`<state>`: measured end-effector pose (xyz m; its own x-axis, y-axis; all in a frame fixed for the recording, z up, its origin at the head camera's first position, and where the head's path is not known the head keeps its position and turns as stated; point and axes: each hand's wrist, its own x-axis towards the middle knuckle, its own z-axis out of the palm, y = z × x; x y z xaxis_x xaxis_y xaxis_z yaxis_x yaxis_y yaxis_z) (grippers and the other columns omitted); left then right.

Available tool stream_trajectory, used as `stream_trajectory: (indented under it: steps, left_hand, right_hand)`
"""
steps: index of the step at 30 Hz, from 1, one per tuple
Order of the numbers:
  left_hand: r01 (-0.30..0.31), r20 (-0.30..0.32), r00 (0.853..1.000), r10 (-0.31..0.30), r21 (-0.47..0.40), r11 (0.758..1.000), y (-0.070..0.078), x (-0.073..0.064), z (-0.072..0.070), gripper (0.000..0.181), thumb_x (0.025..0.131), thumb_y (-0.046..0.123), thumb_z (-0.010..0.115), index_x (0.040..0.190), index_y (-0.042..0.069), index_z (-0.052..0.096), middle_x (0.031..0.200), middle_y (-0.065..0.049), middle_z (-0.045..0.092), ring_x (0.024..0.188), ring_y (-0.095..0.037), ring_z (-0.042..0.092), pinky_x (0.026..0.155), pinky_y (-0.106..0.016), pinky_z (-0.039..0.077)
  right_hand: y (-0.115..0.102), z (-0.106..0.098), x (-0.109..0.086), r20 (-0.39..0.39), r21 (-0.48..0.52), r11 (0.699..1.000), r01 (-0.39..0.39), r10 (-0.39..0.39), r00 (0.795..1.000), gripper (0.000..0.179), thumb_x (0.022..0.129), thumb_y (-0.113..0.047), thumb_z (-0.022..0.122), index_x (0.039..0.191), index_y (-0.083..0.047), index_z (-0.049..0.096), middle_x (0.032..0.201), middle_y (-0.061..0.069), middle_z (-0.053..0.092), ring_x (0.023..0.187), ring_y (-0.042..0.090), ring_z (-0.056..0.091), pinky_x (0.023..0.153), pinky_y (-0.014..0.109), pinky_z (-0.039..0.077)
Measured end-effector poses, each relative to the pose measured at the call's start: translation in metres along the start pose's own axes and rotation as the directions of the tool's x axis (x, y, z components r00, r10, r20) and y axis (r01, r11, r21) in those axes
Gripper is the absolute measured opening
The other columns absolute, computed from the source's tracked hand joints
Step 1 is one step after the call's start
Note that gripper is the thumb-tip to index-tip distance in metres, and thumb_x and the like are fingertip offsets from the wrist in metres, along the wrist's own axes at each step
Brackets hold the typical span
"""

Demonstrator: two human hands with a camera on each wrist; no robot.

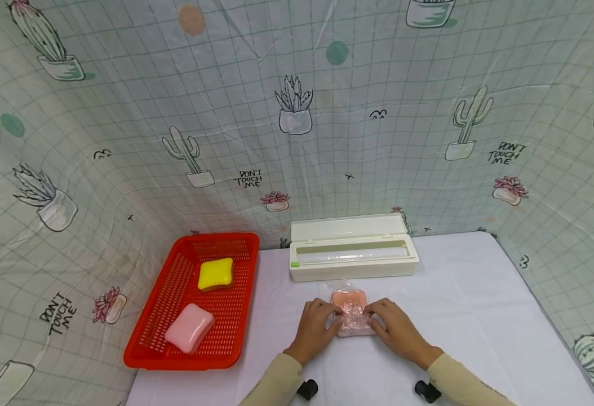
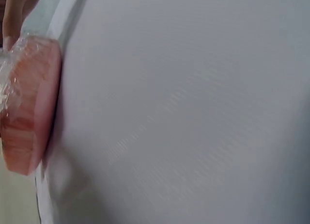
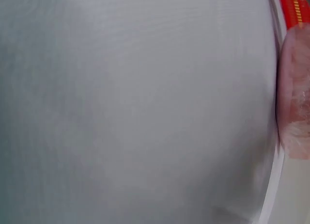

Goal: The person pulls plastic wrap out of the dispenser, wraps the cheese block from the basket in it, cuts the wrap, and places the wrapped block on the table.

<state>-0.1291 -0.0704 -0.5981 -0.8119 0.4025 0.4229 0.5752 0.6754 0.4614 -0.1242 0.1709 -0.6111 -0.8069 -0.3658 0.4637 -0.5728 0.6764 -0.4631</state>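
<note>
An orange-pink soap bar (image 1: pixel 350 299) lies on the white table, its near part covered by crinkled cling film (image 1: pixel 354 322). More loose film sticks out past its far edge. On the left side, my left hand (image 1: pixel 317 327) pinches the film between thumb and fingers. My right hand (image 1: pixel 394 330) does the same at the right side, fingers bent. The left wrist view shows the soap bar (image 2: pixel 36 107) edge-on with bunched film over its upper part. At the right border of the right wrist view, the wrapped soap bar (image 3: pixel 294 93) is partly cut off.
Behind the hands stands a white cling film dispenser (image 1: pixel 355 270), lid raised, a roll inside. To the left, a red plastic basket (image 1: pixel 246 332) holds a yellow soap bar (image 1: pixel 216 274) and a pink soap bar (image 1: pixel 189 328). A patterned curtain (image 1: pixel 348 141) borders the table.
</note>
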Motion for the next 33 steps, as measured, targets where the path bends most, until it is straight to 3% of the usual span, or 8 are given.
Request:
stream_trajectory:
  steps: [8, 14, 19, 26, 30, 33]
  left_hand:
    - [-0.034, -0.081, 0.996, 0.048, 0.164, 0.986, 0.005, 0.009, 0.008, 0.032, 0.082, 0.018, 0.092, 0.102, 0.016, 0.067, 0.096, 0.006, 0.066, 0.09, -0.013, 0.058, 0.086, -0.032, 0.047]
    - [-0.094, -0.096, 0.987, 0.132, 0.325, 0.941, 0.007, 0.007, 0.007, 0.024, 0.081, 0.023, 0.093, 0.091, 0.021, 0.071, 0.089, 0.008, 0.062, 0.084, -0.012, 0.055, 0.082, -0.029, 0.047]
    - [-0.139, -0.044, 0.984, 0.171, 0.403, 0.905, 0.01, 0.003, 0.006, 0.011, 0.087, 0.028, 0.088, 0.092, 0.025, 0.079, 0.087, 0.012, 0.066, 0.084, -0.01, 0.056, 0.085, -0.027, 0.047]
    - [-0.187, 0.039, 0.981, 0.189, 0.433, 0.882, 0.009, -0.004, 0.004, 0.02, 0.088, 0.042, 0.085, 0.097, 0.025, 0.079, 0.096, 0.01, 0.065, 0.094, -0.011, 0.06, 0.091, -0.029, 0.048]
    - [-0.203, 0.067, 0.979, 0.194, 0.464, 0.862, 0.007, -0.007, 0.003, 0.032, 0.083, 0.051, 0.087, 0.1, 0.027, 0.077, 0.1, 0.01, 0.064, 0.097, -0.012, 0.06, 0.093, -0.03, 0.048]
    - [-0.203, 0.075, 0.979, 0.19, 0.476, 0.856, 0.007, -0.008, 0.003, 0.032, 0.083, 0.049, 0.088, 0.102, 0.026, 0.077, 0.102, 0.009, 0.066, 0.098, -0.012, 0.061, 0.092, -0.029, 0.048]
  right_hand:
    - [-0.001, 0.007, 0.007, -0.073, -0.115, 0.989, 0.097, -0.106, 0.992, 0.036, 0.079, 0.002, 0.083, 0.109, -0.007, 0.068, 0.107, 0.002, 0.069, 0.105, 0.024, 0.065, 0.091, 0.043, 0.056]
    - [-0.005, 0.005, 0.013, -0.114, -0.198, 0.956, 0.216, -0.241, 0.964, 0.041, 0.066, 0.007, 0.09, 0.094, -0.011, 0.066, 0.097, 0.0, 0.064, 0.094, 0.021, 0.062, 0.084, 0.039, 0.056]
    - [-0.007, 0.006, 0.013, -0.109, -0.221, 0.935, 0.277, -0.306, 0.946, 0.037, 0.066, 0.007, 0.09, 0.088, -0.014, 0.069, 0.091, -0.004, 0.067, 0.087, 0.018, 0.061, 0.075, 0.036, 0.054]
    - [-0.008, 0.003, 0.006, -0.055, -0.2, 0.943, 0.267, -0.282, 0.958, 0.024, 0.073, -0.006, 0.089, 0.092, -0.012, 0.076, 0.096, -0.002, 0.07, 0.093, 0.019, 0.063, 0.08, 0.039, 0.056]
    - [-0.007, 0.0, 0.002, 0.005, -0.208, 0.938, 0.276, -0.281, 0.96, 0.038, 0.07, -0.023, 0.095, 0.102, -0.011, 0.078, 0.106, 0.0, 0.071, 0.101, 0.021, 0.064, 0.086, 0.041, 0.056]
    - [-0.005, 0.0, 0.0, 0.048, -0.234, 0.926, 0.297, -0.294, 0.954, 0.047, 0.067, -0.025, 0.098, 0.107, -0.01, 0.078, 0.111, 0.001, 0.071, 0.104, 0.022, 0.064, 0.087, 0.041, 0.056]
